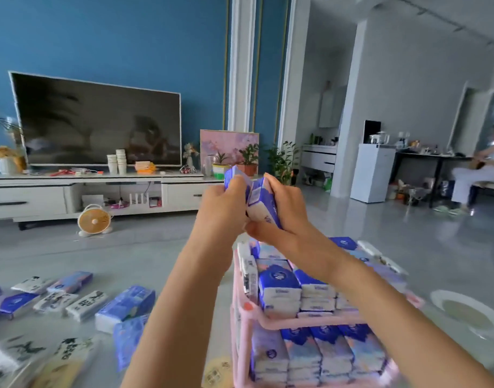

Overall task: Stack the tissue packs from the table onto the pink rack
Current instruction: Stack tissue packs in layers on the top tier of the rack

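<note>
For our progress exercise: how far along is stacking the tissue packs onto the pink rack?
Done: the pink plastic rack holds stacked tissue packs on two tiers. In hand: the left hand and right hand each grip a blue pack. Left: loose packs beside the rack.

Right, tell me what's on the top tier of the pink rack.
Blue-and-white tissue packs fill the pink rack's top tier, stacked in layers. The right forearm crosses over its right side, hiding the packs beneath it.
</note>
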A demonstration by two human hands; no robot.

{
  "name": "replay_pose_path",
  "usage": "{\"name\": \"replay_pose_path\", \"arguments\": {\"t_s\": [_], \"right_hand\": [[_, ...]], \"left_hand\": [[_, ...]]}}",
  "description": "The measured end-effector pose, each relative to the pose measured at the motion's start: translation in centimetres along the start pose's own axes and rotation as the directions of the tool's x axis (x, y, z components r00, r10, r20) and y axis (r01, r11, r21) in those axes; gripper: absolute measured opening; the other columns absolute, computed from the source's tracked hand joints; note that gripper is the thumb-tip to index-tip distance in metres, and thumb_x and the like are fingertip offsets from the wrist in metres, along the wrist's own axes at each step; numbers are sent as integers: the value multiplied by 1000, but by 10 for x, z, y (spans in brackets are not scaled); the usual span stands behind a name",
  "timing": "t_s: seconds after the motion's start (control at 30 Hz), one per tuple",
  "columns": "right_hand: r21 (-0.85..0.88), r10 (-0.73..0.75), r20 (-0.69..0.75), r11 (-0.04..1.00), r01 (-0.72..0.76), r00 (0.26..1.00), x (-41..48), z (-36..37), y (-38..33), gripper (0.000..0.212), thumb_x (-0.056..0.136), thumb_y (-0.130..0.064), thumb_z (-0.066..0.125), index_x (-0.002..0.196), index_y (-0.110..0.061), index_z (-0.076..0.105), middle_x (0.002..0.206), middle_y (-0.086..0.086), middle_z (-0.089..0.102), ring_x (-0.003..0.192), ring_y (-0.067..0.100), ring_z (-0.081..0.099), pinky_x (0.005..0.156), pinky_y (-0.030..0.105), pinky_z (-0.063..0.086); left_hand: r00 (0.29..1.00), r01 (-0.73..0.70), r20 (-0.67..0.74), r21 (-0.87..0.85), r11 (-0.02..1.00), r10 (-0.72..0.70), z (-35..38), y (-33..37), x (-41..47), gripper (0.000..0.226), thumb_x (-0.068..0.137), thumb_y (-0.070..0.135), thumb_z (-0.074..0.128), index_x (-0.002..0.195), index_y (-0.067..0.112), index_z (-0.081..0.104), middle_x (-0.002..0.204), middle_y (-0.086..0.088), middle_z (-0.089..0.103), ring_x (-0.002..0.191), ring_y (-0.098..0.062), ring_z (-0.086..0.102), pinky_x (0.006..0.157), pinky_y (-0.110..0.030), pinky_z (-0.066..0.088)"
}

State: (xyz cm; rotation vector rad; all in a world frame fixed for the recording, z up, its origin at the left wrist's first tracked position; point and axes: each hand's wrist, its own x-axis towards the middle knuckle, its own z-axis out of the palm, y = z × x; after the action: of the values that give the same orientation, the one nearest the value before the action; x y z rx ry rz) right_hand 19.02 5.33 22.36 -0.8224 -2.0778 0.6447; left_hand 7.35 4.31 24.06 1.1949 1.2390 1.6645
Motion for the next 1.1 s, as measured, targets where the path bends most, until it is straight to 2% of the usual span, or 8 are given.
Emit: {"name": "replay_pose_path", "arguments": {"t_s": [0.17,0.33,0.57,0.7,0.87,0.93,1.03,1.1], "right_hand": [[83,221,-147,974,-211,964,-12,-97,51,75,72,-10,74,133,-28,35,132,-3,42,107,5,49,80,6,42],[-292,325,57,910,-295,944,-3,-141,99,63,76,-15,74,130,-19,44,128,-3,48,110,10,49,70,-6,36],[-436,381,242,864,-250,892,18,-120,122,71,78,-28,72,139,-24,36,143,-9,38,118,-1,35,88,12,30],[-414,432,278,860,-299,858,22,-116,130,85,73,-31,77,143,-28,28,149,-9,32,133,6,32,98,21,31],[-80,252,242,968,-239,937,15,-135,93,107,67,-27,80,146,-37,8,152,-12,17,137,4,21,103,20,26],[-150,178,250,978,-143,952,12,-137,77,102,66,-28,80,144,-40,15,150,-13,22,135,3,25,103,20,28],[-308,117,229,950,-42,966,10,-137,73,68,75,-18,75,134,-31,43,135,-13,46,120,-1,44,103,20,34],[-315,138,252,947,-54,958,8,-141,73,58,74,-20,75,126,-29,52,126,-16,52,114,-9,45,96,10,36]], "left_hand": [[999,29,39,-37,999,-27,50,-15,3,18,95,28,40,84,14,45,78,-13,50,72,-20,47,70,-33,36],[989,114,-78,-108,988,-123,65,-16,11,29,96,29,39,73,14,43,66,-7,54,59,-19,50,58,-26,37],[977,195,-55,-132,972,-204,80,-23,15,29,96,27,43,70,14,45,65,-5,55,56,-15,52,56,-25,39],[977,214,18,-112,970,-213,92,-33,16,24,95,23,46,73,13,50,69,-6,59,63,-16,58,73,-32,51],[992,116,53,-39,993,-113,102,-45,20,23,94,18,48,72,11,50,71,-9,60,62,-15,58,63,-29,48],[992,87,88,18,996,-88,108,-50,22,19,93,19,49,80,6,56,74,-12,60,64,-19,56,67,-32,47],[976,111,187,7,994,-110,118,-57,23,20,92,22,51,85,4,59,75,-17,57,69,-23,53,72,-35,45],[970,154,194,-20,988,-147,124,-61,24,23,93,22,52,83,3,59,70,-13,60,60,-24,56,72,-35,49]]}}
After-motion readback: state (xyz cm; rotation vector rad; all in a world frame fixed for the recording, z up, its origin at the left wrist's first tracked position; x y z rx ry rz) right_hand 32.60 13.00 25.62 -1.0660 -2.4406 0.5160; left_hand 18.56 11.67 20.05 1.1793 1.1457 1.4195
